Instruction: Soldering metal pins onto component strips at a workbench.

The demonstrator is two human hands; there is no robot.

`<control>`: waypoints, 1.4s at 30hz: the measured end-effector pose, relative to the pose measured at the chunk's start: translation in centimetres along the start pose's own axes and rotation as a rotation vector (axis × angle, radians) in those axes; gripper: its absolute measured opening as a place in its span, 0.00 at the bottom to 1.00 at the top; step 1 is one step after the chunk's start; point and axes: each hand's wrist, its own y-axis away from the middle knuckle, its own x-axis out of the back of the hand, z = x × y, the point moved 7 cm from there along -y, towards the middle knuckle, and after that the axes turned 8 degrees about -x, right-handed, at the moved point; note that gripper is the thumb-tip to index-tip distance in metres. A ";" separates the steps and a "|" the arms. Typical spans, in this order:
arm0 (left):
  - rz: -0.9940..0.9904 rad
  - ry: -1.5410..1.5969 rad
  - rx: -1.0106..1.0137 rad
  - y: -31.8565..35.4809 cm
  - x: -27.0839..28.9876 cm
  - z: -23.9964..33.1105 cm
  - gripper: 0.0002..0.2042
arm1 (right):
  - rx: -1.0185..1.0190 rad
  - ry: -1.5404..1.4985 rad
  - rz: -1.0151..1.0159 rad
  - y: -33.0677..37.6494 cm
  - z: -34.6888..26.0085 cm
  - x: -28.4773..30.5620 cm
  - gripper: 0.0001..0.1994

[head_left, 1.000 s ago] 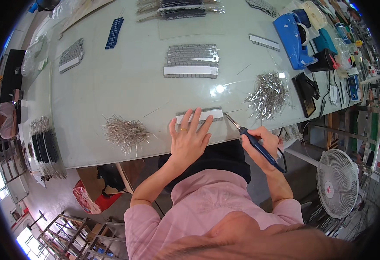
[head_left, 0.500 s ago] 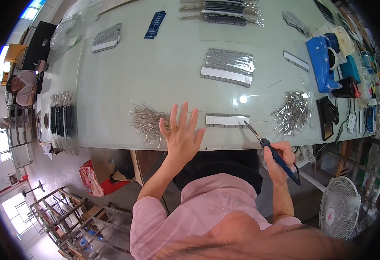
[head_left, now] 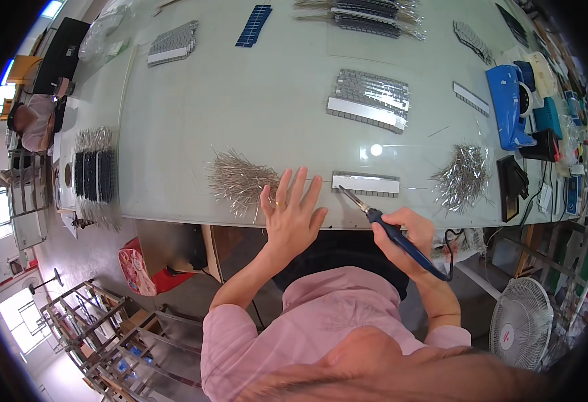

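My right hand point(head_left: 408, 240) grips a soldering iron point(head_left: 401, 245) by its dark blue handle. Its metal tip meets the left end of a narrow strip point(head_left: 374, 183), white along the top and grey-gridded below, lying near the table's front edge. Thin wire sticks out past both ends of the strip. Just left of it my left hand point(head_left: 292, 218) is open, fingers spread over the table. Those fingers partly cover the right side of a pile of silvery wires point(head_left: 237, 179); whether they press on a wire, I cannot tell.
A second wire pile point(head_left: 465, 179) lies right of the strip, near a black stand point(head_left: 508, 191) and a blue tape dispenser point(head_left: 503, 110). Farther back are a stack of gridded strips point(head_left: 367, 107) and wired dark strips point(head_left: 367, 17). Another person point(head_left: 36, 124) sits far left.
The soldering iron's tip has moved left along the strip, from its right end to its left end, with my right hand following. My left hand remains spread beside the wire pile.
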 end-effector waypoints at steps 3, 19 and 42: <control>0.011 0.001 -0.002 0.0 0.0 0.0 0.26 | 0.023 -0.006 -0.035 -0.7 -0.5 -0.9 0.10; 0.091 -0.013 -0.024 -0.3 0.1 0.0 0.26 | 0.074 0.055 -0.127 -1.9 -0.9 -2.4 0.10; 0.064 -0.008 -0.064 -0.5 0.1 0.2 0.27 | 0.094 0.063 -0.103 -2.5 -1.3 -2.6 0.11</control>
